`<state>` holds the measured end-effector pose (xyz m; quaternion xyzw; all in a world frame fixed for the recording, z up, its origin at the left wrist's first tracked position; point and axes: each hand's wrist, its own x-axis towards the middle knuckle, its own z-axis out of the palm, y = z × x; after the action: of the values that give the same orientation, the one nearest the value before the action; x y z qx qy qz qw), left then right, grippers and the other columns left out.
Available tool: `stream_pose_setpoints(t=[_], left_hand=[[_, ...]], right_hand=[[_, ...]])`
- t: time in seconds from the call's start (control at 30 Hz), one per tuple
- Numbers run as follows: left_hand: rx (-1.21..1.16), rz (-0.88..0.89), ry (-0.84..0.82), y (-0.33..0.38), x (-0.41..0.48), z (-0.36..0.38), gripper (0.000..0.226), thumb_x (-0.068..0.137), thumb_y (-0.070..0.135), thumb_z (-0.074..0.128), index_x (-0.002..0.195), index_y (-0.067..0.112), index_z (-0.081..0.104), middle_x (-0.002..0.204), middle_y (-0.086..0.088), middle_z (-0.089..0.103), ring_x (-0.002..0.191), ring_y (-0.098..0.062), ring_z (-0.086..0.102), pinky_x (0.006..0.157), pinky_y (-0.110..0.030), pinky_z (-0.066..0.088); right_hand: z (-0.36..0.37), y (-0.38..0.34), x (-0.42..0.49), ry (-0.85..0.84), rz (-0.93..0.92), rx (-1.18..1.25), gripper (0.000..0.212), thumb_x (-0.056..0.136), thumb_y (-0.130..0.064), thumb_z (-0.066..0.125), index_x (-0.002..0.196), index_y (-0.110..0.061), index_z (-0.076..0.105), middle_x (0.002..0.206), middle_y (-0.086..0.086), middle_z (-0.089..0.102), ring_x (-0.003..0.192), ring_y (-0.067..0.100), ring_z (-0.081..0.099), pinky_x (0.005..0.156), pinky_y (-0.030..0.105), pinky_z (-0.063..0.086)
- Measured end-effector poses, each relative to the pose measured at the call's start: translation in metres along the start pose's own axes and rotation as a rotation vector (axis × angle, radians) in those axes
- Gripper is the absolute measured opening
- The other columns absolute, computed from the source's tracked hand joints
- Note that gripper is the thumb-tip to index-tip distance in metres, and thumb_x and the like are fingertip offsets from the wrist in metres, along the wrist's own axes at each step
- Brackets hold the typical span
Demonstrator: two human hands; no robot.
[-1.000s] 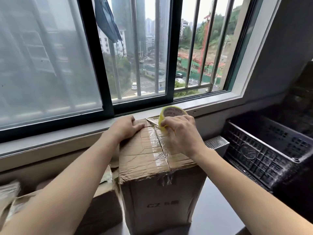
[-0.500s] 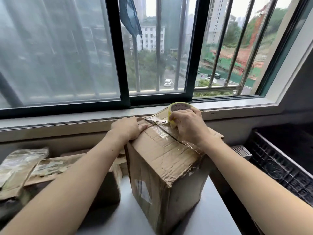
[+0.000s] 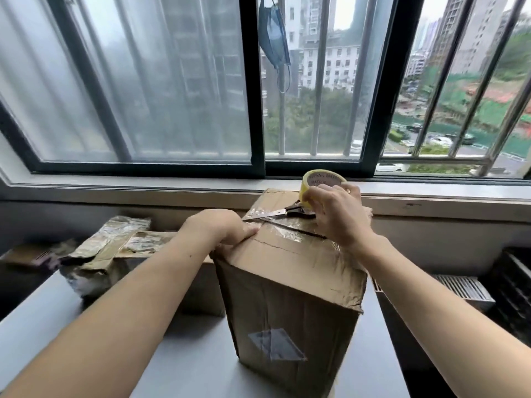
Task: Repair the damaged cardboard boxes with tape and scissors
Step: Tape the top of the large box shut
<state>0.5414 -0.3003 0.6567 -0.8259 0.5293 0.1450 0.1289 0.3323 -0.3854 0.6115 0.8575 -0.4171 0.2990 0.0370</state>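
Standing upright on the grey table (image 3: 184,354), nearest the camera, a tall cardboard box (image 3: 290,305) is seen with a patch of clear tape on its front face and crumpled tape along its top edge. The box's top left edge is gripped by the left hand (image 3: 221,229), its fingers curled over the rim. Further back, a roll of yellow tape (image 3: 319,182) is held on the box top by the right hand (image 3: 336,215), fingers curled round the roll. A pair of scissors (image 3: 275,213) is seen lying flat on the box top, just beside the right hand, blades pointing left. To the left, flattened, damaged boxes (image 3: 112,248) are lying on the table. Beyond, the windowsill (image 3: 143,186) is seen, and a blue face mask (image 3: 273,38) is hung at the barred window
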Motion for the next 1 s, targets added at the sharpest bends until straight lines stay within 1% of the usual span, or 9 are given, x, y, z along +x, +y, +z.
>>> stream_pose_setpoints(t=[0.07, 0.13, 0.2, 0.37, 0.5, 0.6, 0.73, 0.9, 1.0], left_hand=[[-0.067, -0.024, 0.018, -0.003, 0.002, -0.007, 0.081, 0.09, 0.077, 0.022, 0.1, 0.006, 0.058, 0.091, -0.012, 0.068, 0.081, -0.025, 0.068, 0.084, -0.035, 0.054], [-0.111, 0.053, 0.21, -0.004, 0.015, -0.009, 0.085, 0.091, 0.077, 0.022, 0.133, 0.008, 0.049, 0.124, -0.013, 0.062, 0.112, -0.029, 0.062, 0.097, -0.042, 0.049], [-0.2, 0.215, 0.355, 0.002, 0.031, -0.009, 0.077, 0.094, 0.07, 0.028, 0.146, 0.013, 0.036, 0.144, -0.013, 0.046, 0.129, -0.031, 0.048, 0.106, -0.046, 0.04], [-0.405, 0.43, 0.242, 0.025, 0.06, -0.013, 0.077, 0.096, 0.063, 0.04, 0.154, 0.015, 0.027, 0.159, -0.011, 0.027, 0.145, -0.027, 0.029, 0.119, -0.037, 0.024], [-0.518, 0.429, 0.076, 0.031, 0.073, -0.01, 0.084, 0.094, 0.065, 0.044, 0.158, 0.019, 0.016, 0.161, -0.007, 0.027, 0.146, -0.026, 0.03, 0.119, -0.038, 0.024], [-0.441, 0.436, 0.055, 0.031, 0.078, -0.008, 0.085, 0.094, 0.065, 0.042, 0.159, 0.019, 0.009, 0.163, -0.005, 0.022, 0.148, -0.026, 0.025, 0.119, -0.037, 0.02], [-0.435, 0.412, 0.077, 0.019, 0.075, -0.01, 0.083, 0.097, 0.06, 0.041, 0.157, 0.01, 0.012, 0.161, -0.01, 0.025, 0.146, -0.029, 0.029, 0.117, -0.036, 0.024], [-0.377, 0.345, 0.1, 0.004, 0.066, -0.01, 0.08, 0.098, 0.063, 0.035, 0.156, 0.01, 0.018, 0.159, -0.016, 0.027, 0.144, -0.033, 0.03, 0.115, -0.038, 0.027], [-0.419, 0.435, 0.334, 0.013, 0.059, -0.014, 0.083, 0.092, 0.069, 0.04, 0.152, 0.012, 0.028, 0.152, -0.016, 0.032, 0.139, -0.032, 0.037, 0.115, -0.042, 0.031]], right_hand=[[-0.001, 0.0, -0.004, 0.053, 0.026, -0.002, 0.019, 0.092, -0.012, 0.061, 0.102, -0.028, 0.067, 0.094, -0.007, 0.07, 0.087, 0.025, 0.062, 0.101, 0.049, 0.031], [-0.005, 0.0, -0.008, 0.12, 0.069, 0.005, 0.021, 0.09, -0.007, 0.061, 0.098, -0.026, 0.066, 0.094, -0.006, 0.07, 0.086, 0.026, 0.061, 0.099, 0.049, 0.031], [-0.011, -0.002, -0.013, 0.189, 0.133, 0.02, 0.022, 0.09, -0.004, 0.058, 0.095, -0.024, 0.066, 0.092, -0.007, 0.069, 0.085, 0.026, 0.061, 0.101, 0.051, 0.029], [-0.02, -0.003, -0.031, 0.262, 0.362, 0.047, 0.023, 0.097, -0.006, 0.051, 0.1, -0.021, 0.068, 0.1, -0.007, 0.07, 0.098, 0.026, 0.058, 0.112, 0.07, 0.014], [-0.017, -0.002, -0.048, 0.314, 0.477, 0.212, 0.023, 0.095, -0.005, 0.052, 0.1, -0.02, 0.069, 0.098, -0.004, 0.069, 0.095, 0.02, 0.05, 0.103, 0.057, 0.037], [-0.012, -0.005, -0.049, 0.33, 0.51, 0.296, 0.023, 0.096, -0.003, 0.052, 0.103, -0.016, 0.07, 0.101, 0.001, 0.07, 0.095, 0.009, 0.035, 0.107, 0.056, 0.035], [-0.004, -0.007, -0.036, 0.247, 0.411, 0.327, 0.022, 0.096, -0.002, 0.053, 0.101, -0.017, 0.07, 0.098, -0.003, 0.067, 0.103, 0.024, 0.046, 0.101, 0.05, 0.041], [-0.002, -0.005, -0.022, 0.128, 0.329, 0.25, 0.02, 0.098, -0.005, 0.055, 0.101, -0.017, 0.071, 0.098, -0.003, 0.068, 0.103, 0.028, 0.051, 0.105, 0.045, 0.034], [-0.011, -0.006, -0.015, 0.184, 0.331, 0.189, 0.016, 0.098, -0.01, 0.056, 0.101, -0.018, 0.07, 0.099, -0.004, 0.069, 0.102, 0.025, 0.059, 0.118, 0.053, 0.014]])
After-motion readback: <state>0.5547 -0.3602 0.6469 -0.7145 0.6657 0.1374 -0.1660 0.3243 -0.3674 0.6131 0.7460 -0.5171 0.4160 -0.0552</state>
